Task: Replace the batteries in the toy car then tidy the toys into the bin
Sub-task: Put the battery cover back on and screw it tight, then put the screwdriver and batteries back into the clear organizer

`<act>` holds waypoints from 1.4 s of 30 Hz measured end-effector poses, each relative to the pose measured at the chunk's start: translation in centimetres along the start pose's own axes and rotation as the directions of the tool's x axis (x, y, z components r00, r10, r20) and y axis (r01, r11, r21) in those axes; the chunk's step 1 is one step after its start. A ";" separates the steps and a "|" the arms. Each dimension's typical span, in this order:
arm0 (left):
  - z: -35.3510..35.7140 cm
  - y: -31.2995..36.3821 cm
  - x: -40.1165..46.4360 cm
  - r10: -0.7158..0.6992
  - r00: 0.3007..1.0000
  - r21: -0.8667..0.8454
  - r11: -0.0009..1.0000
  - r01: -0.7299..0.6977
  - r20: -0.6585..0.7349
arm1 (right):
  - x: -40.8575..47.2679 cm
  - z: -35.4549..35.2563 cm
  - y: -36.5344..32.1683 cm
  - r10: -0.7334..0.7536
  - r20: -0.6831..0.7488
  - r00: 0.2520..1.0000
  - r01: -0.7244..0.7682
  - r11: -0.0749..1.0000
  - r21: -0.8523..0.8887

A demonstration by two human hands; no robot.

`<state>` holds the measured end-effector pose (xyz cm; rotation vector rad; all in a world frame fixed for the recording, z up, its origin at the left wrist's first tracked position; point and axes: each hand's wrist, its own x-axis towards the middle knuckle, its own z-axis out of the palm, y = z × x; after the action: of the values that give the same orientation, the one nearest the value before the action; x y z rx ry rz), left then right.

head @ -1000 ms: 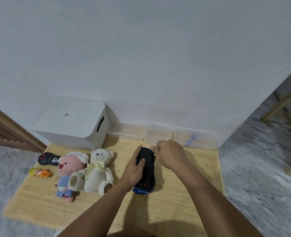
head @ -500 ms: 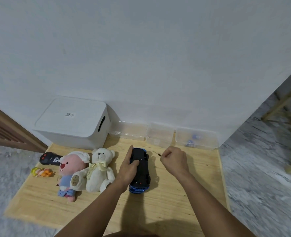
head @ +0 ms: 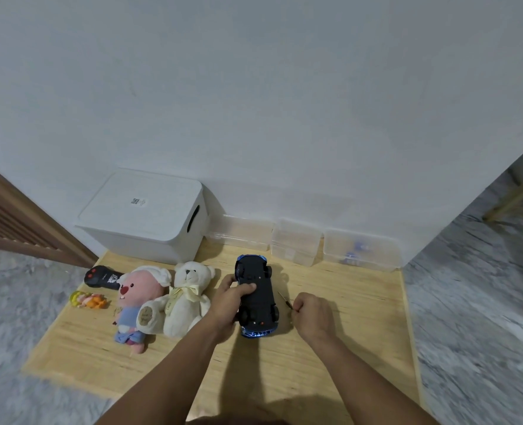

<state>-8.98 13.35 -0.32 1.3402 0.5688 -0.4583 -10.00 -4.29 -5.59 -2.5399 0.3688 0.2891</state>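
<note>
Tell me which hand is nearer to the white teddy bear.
Left. The left hand grips the upturned toy car right beside the white teddy bear; the right hand, pinching a thin tool, is beyond the car.

A home, most likely a living room or playroom corner. Soft toys (head: 165, 299) lie on a low wooden board (head: 346, 332) set on grey marbled floor (head: 475, 332) against a plain white wall (head: 254, 102). A white lidded bin (head: 143, 219), clear boxes (head: 297, 240) and a slatted wooden door (head: 11, 222) stand nearby.
</note>
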 end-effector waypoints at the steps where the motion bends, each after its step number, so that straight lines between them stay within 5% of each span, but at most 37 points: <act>1: -0.1 0.0 0.0 0.001 1.000 -0.014 1.000 -0.001 0.008 | 0.0 0.1 0.2 -0.010 0.010 1.000 0.010 1.000 -0.008; 7: -0.4 0.3 -0.8 0.009 1.000 -0.082 0.997 -0.007 0.023 | -0.1 -0.1 0.5 -0.016 0.015 1.000 0.016 1.000 0.017; 11: -0.4 0.6 -1.0 0.004 0.999 -0.121 0.993 0.000 0.037 | -0.4 -1.4 -1.5 -0.030 -0.076 0.997 0.050 0.960 0.275; 17: -0.6 0.9 -0.9 0.004 0.998 -0.135 0.991 0.004 0.060 | -2.6 -2.3 -5.5 -0.267 0.043 0.963 0.214 0.849 0.484; 31: -1.6 0.9 0.2 0.111 0.987 0.247 0.966 -0.080 -0.117 | -3.0 -1.4 -5.3 -0.170 0.226 0.959 0.022 0.841 0.541; 42: -2.0 0.9 0.9 0.244 0.967 0.521 0.836 -0.174 -0.069 | -3.5 1.9 -5.5 -0.069 0.141 0.988 -0.018 0.842 0.539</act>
<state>-7.95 15.49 -0.41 1.9378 0.4117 -0.3513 -11.82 1.92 -3.50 -1.9488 0.3029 0.3184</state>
